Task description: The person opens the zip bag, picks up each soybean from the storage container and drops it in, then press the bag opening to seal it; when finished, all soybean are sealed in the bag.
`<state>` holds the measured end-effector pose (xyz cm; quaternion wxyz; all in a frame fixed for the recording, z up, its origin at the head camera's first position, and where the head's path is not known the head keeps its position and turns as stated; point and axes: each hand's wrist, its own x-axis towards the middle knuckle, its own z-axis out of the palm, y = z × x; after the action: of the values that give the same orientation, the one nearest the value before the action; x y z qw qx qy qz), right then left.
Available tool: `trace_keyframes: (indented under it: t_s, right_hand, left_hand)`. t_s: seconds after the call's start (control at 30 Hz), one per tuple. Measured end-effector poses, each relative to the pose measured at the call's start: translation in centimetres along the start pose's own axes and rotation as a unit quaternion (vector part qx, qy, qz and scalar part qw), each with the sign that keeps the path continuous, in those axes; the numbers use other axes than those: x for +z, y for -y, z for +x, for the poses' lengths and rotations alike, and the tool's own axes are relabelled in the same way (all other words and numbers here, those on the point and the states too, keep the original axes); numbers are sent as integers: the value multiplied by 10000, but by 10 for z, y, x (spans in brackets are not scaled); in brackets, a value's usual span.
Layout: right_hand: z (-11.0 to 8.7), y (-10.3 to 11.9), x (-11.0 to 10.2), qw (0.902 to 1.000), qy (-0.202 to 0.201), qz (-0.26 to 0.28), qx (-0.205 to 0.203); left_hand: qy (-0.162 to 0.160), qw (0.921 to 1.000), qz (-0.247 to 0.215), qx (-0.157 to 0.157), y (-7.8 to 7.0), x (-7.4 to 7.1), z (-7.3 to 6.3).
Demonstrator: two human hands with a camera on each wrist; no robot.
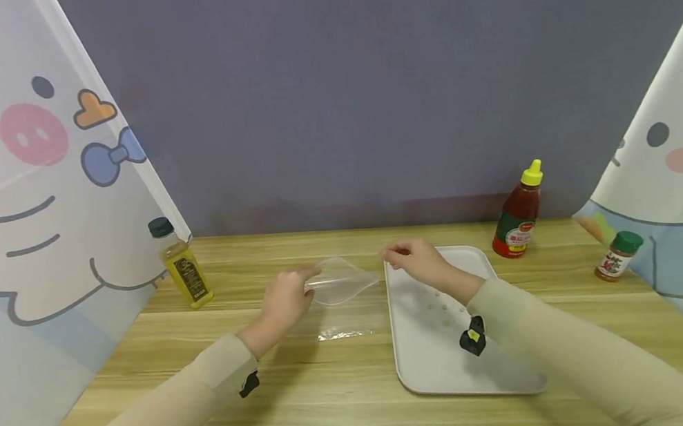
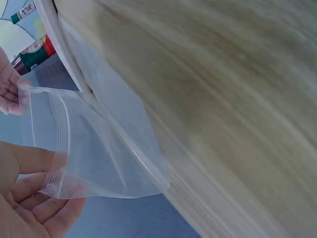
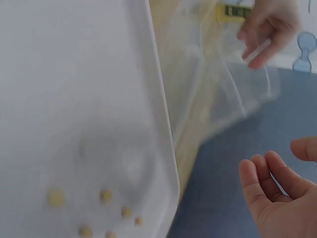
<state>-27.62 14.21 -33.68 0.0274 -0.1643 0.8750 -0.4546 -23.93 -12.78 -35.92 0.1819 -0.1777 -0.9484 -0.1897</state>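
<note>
A clear plastic zip bag (image 1: pixel 339 282) stands with its mouth spread, its lower part lying over the wooden table. My left hand (image 1: pixel 288 300) pinches the bag's left side by the zip strip, thumb on one face and fingers on the other, as the left wrist view shows. Over the far left corner of the white tray (image 1: pixel 414 372) hovers my right hand (image 1: pixel 420 264), close to the bag's right corner. In the right wrist view its thumb and loosely bent fingers (image 3: pixel 255 181) are apart, with nothing between them. Several small pale yellow pieces (image 3: pixel 106 196) lie on the tray.
An oil bottle with a dark green cap (image 1: pixel 188 271) stands at the back left. Behind the tray on the right is a red sauce bottle (image 1: pixel 516 222) with a yellow tip. A small green-capped jar (image 1: pixel 618 257) sits by the right edge. Printed curtains flank the table.
</note>
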Motion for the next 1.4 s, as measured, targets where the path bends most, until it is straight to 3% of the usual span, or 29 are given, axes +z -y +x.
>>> trace_keyframes:
  t_s: [0.13,0.47,0.63,0.73,0.87,0.97,1.4]
  right_hand:
    - [1,-9,-23,9999,-31,-5,135]
    - [-1,-41,-67,9980,-79,-312,536]
    - [-3,-63,-80,9986,118,-350,390]
    - [0,-75,-83,9969,130,-703,333]
    - [6,-84,-79,9855,84,-1498,796]
    - [9,-86,-74,9782,141,-1789,1047]
    - [18,-97,-67,9803,393,-1550,1155]
  left_hand:
    - [-33,9999,82,111,2,2,0]
    - [-103,9985,-448,296,7,0,6]
    - [-31,9984,-537,196,8,-1,9]
    - [31,9981,-604,121,8,-1,10]
    - [247,9959,-874,-12,8,-1,14]
    - [403,9938,-1037,-46,9,-1,17]
    - [1082,9885,-1048,135,12,-6,28]
